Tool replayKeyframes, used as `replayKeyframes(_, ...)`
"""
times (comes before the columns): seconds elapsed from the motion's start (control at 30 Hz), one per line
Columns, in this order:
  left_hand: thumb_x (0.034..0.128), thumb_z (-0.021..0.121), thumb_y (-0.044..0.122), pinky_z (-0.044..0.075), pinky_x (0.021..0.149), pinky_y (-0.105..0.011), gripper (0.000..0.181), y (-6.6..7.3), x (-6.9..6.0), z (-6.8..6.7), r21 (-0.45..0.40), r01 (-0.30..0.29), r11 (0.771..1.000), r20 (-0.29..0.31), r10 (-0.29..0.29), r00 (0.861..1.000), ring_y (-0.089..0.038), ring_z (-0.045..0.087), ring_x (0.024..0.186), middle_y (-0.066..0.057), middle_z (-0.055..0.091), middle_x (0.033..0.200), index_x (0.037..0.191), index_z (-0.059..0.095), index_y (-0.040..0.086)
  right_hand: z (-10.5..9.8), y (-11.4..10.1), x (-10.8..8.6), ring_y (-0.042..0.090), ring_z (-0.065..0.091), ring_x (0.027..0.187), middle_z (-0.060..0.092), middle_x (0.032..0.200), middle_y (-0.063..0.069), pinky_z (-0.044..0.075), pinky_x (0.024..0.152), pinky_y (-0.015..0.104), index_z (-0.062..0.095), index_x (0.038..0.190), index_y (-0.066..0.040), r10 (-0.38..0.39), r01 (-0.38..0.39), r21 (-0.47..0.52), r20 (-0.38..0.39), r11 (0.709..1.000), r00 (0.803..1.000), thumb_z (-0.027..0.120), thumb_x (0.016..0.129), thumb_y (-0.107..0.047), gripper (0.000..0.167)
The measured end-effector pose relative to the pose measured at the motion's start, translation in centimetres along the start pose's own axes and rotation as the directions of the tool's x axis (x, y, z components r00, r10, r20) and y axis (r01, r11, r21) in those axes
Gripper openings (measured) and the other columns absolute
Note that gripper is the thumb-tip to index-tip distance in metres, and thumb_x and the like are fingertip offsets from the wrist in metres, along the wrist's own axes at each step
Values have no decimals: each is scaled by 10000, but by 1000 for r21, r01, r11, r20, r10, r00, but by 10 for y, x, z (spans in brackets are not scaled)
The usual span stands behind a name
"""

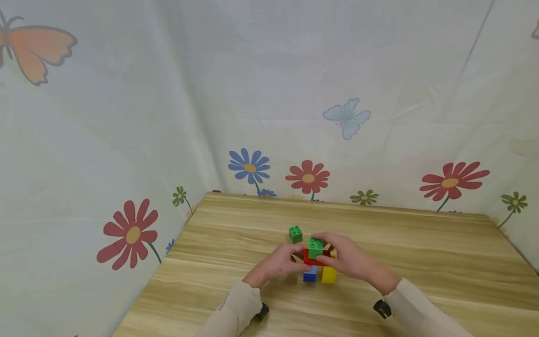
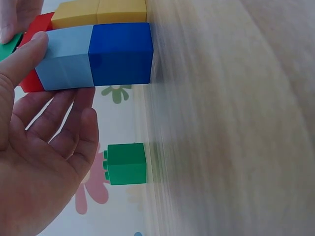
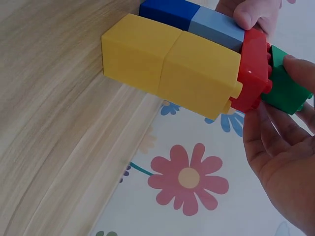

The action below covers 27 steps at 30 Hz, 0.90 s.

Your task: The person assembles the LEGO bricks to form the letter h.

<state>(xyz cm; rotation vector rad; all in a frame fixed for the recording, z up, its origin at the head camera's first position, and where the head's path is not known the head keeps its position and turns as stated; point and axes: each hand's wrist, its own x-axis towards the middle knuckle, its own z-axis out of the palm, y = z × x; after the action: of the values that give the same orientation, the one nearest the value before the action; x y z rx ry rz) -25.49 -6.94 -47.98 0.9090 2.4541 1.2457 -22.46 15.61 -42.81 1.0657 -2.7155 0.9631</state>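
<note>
Green block [image 1: 316,253] on red block [image 3: 253,64], spanning blue stack [image 2: 83,56], yellow stack [image 3: 167,66].

- I get soft, even light, with faint shadows on the brown wood-grain tabletop [image 1: 248,229] below the grip.
- Sheen marks the red plastic brick [image 3: 254,64] at the grip.
- My left-wrist view blurs the tabletop beyond.

Two green bricks [image 1: 295,234], two yellow bricks [image 3: 140,54], one red brick [image 3: 252,69], one light-blue brick [image 2: 66,59] and one dark-blue brick [image 2: 120,54] are in view, with two hands [image 1: 278,264], two beige sleeves [image 1: 237,309], one wood-grain table [image 1: 202,290] and three large red flowers [image 1: 308,178].
</note>
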Motion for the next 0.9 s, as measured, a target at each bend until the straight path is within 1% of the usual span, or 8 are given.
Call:
replayKeyframes(0.1, 858, 704, 330, 477, 798, -232, 256, -1, 0, 0, -2, 25, 1000, 3, -25, 1000, -60, 573, 933, 144, 627, 990, 1083, 656, 217, 2, -1, 0, 94, 565, 913, 596, 1110, -58, 519, 779, 280, 502, 1318, -89, -27, 27, -5, -5, 1000, 1000, 716, 852, -162, 519)
replayKeyframes(0.2, 856, 706, 333, 478, 787, -230, 260, -2, 0, 1, -3, 32, 999, 0, -32, 999, -60, 572, 924, 141, 622, 984, 1081, 656, 211, 3, -1, 1, 97, 571, 909, 598, 1118, -52, 514, 775, 259, 502, 1316, -88, -51, 51, 2, -18, 999, 999, 714, 854, -156, 513)
replayKeyframes(0.33, 855, 707, 329, 477, 786, -234, 258, -3, 1, 1, -4, 28, 1000, -2, -28, 1000, -77, 573, 945, 139, 621, 993, 1079, 654, 213, 5, -2, 2, 92, 568, 904, 595, 1121, -68, 509, 770, 241, 509, 1310, -119, -36, 36, 29, -19, 999, 999, 719, 849, -152, 507)
replayKeyframes(0.47, 857, 706, 327, 476, 797, -236, 258, -2, 2, 2, -7, 26, 1000, 4, -26, 1000, -75, 571, 963, 143, 622, 1001, 1087, 651, 223, 6, -2, 3, 76, 557, 913, 587, 1132, -91, 501, 785, 236, 509, 1316, -139, -21, 22, 23, -9, 999, 1000, 720, 850, -162, 512)
replayKeyframes(0.7, 856, 705, 339, 478, 803, -239, 285, -3, 2, 1, -3, 30, 1000, -1, -30, 1000, -44, 565, 961, 154, 623, 1008, 1118, 646, 245, 9, -3, 4, 68, 565, 933, 585, 1195, -68, 501, 820, 267, 514, 1329, -130, -41, 41, -2, -18, 999, 999, 716, 853, -171, 519)
replayKeyframes(0.9, 858, 702, 341, 476, 801, -238, 276, -4, 2, 1, 2, 23, 1000, 2, -23, 1000, -30, 560, 961, 161, 624, 1002, 1115, 646, 255, 10, -5, 3, 90, 569, 996, 576, 1228, -45, 493, 858, 287, 514, 1327, -142, -18, 18, 6, -27, 1000, 999, 745, 823, -161, 555)
